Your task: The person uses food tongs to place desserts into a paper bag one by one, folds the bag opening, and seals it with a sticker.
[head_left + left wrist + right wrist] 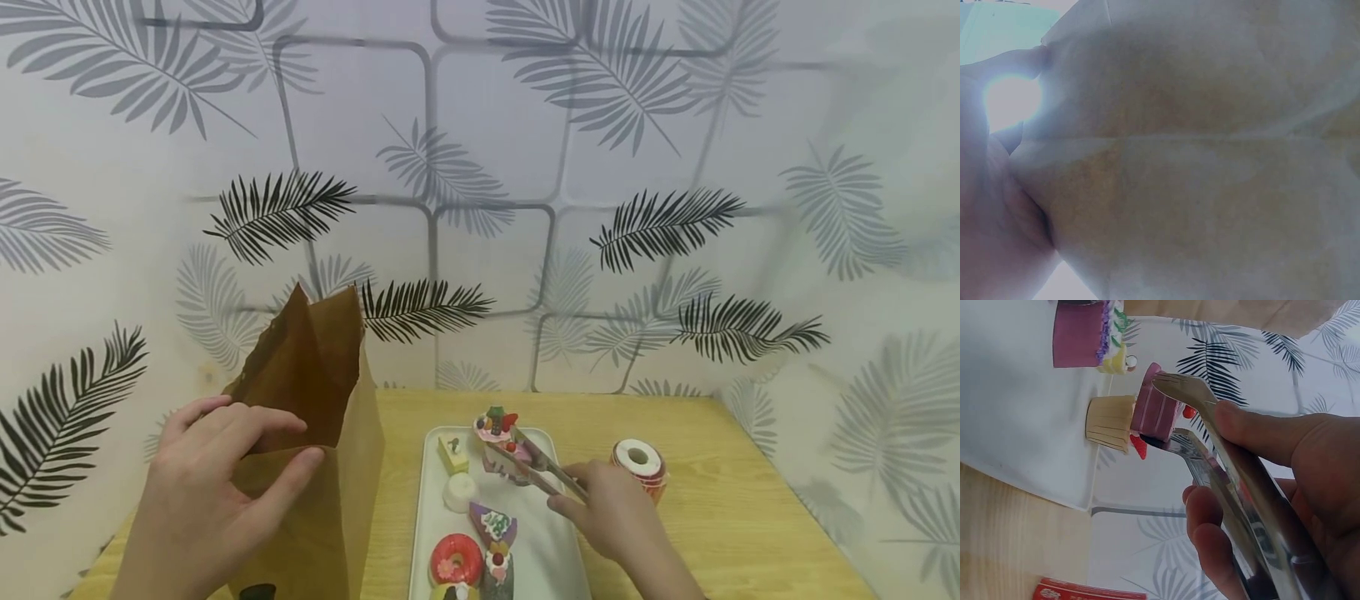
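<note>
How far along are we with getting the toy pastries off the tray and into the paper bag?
Early, by the look of it. Done: the left hand holds the paper bag open by its rim. In hand: the right hand squeezes metal tongs around a pink cake piece at the white tray. Left: the donut, the other cakes and cupcake still on the tray. The bag's contents are hidden.

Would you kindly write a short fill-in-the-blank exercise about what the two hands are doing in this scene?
1. The left hand holds the rim of the brown paper ____.
2. The right hand grips metal ____ closed on a pink cake slice.
3. The toy pastries lie on a white ____.
4. The red donut lies at the tray's ____ end.

Missing words: bag; tongs; tray; near
</note>
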Demonstrator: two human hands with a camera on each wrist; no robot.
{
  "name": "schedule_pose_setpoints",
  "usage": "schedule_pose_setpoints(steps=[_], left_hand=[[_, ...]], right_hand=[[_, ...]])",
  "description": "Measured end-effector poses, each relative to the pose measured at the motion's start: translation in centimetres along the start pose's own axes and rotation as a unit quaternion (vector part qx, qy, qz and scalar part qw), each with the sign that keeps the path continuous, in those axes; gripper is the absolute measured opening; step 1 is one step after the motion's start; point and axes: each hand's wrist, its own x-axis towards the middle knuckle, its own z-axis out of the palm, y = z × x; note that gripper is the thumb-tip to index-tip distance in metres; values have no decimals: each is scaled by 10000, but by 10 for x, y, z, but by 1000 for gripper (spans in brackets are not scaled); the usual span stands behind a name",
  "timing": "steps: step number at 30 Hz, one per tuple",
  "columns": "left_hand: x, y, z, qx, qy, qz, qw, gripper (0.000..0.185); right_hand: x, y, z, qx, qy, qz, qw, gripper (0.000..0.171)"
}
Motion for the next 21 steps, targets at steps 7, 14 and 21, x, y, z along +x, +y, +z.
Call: schedule_pose_setpoints(steps=[7,14,21], left_hand=[[1,0,0,-34,137,111,9998,52],[2,1,-1,-7,107,95,9999,54],[2,1,-3,39,-57,-33,10000,48]], right_hand=[[0,-7,-17,-40,75,-73,9999,42],[-4,-14,-32,-174,294,-231,9991,42],[-9,-23,-44,-366,493,-389,9974,37]])
